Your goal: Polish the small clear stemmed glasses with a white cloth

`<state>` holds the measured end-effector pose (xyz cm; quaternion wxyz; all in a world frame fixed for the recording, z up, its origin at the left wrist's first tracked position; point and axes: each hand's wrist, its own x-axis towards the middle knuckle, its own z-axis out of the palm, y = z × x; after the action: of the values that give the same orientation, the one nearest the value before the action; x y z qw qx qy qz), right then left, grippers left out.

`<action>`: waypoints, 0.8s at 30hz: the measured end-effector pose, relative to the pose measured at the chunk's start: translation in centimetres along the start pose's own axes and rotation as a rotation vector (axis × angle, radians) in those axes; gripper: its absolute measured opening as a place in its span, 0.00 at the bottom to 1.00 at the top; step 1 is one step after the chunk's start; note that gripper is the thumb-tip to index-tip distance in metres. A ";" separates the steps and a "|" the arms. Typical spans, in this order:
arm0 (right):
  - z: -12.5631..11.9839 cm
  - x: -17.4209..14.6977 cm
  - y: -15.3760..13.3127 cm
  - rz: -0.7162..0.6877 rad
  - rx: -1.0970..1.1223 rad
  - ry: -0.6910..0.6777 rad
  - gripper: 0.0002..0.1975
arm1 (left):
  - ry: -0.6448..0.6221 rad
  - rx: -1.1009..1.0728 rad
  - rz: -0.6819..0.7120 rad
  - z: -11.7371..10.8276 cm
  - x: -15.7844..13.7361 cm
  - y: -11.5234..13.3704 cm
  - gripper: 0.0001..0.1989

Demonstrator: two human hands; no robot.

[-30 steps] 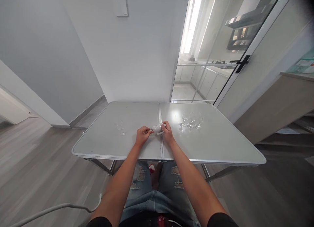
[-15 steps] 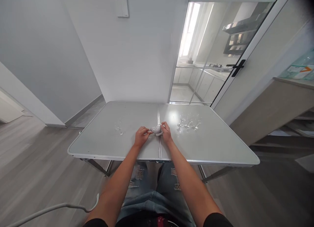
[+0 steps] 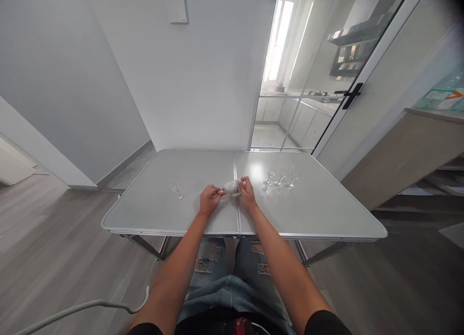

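Above the table's middle seam, a small clear stemmed glass [image 3: 228, 186] lies tilted sideways between my hands. My left hand [image 3: 209, 198] pinches it by the stem and foot. My right hand [image 3: 247, 194], fingers curled at the bowl end, grips a white cloth [image 3: 237, 194]. Whitish material fills the look of the bowl; whether it is all inside or partly around the glass I cannot tell. Three similar stemmed glasses, among them the nearest glass [image 3: 268, 182], stand in a row to the right. Left of my hands is another clear glass [image 3: 175, 186], faint against the tabletop.
The grey folding table [image 3: 145, 207] has a metal rim and a centre seam. Behind it is a white wall [image 3: 203, 93], and a glass door [image 3: 290, 83] with a black handle is at the right. A pale curved cable [image 3: 97, 303] hangs at lower left.
My right hand has shifted slightly up with the cloth, and the glass's bowl now points a little more upward to the right. My left hand keeps its hold; the view moved slightly.
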<state>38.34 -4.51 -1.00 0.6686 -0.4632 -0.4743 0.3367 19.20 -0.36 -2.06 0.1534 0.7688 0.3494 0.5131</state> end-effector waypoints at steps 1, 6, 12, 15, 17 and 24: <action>-0.3 0.1 0.0 0.027 0.006 -0.024 0.21 | -0.018 -0.016 -0.002 0.0 0.0 0.0 0.09; -2.3 0.4 -1.5 0.172 0.107 -0.274 0.21 | -0.066 -0.131 -0.104 -0.1 0.1 -0.1 0.11; -5.3 1.1 -4.4 -0.070 -0.326 -0.600 0.14 | -0.115 -0.319 -0.269 -0.4 0.3 -0.2 0.13; -6.7 1.5 -4.6 -0.161 -0.574 -0.723 0.06 | -0.146 -0.309 -0.288 -0.3 0.4 0.1 0.13; -7.1 1.4 -4.4 -0.185 -0.631 -0.730 0.06 | -0.166 -0.294 -0.272 -0.3 0.4 0.3 0.14; -5.0 0.0 -4.3 0.167 -0.034 -0.456 0.13 | -0.145 -0.293 -0.154 -0.3 0.3 0.4 0.13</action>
<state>43.09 -7.45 2.41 0.5063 -0.4241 -0.5787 0.4785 19.14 -0.52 -1.46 0.3273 0.7442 0.3171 0.4884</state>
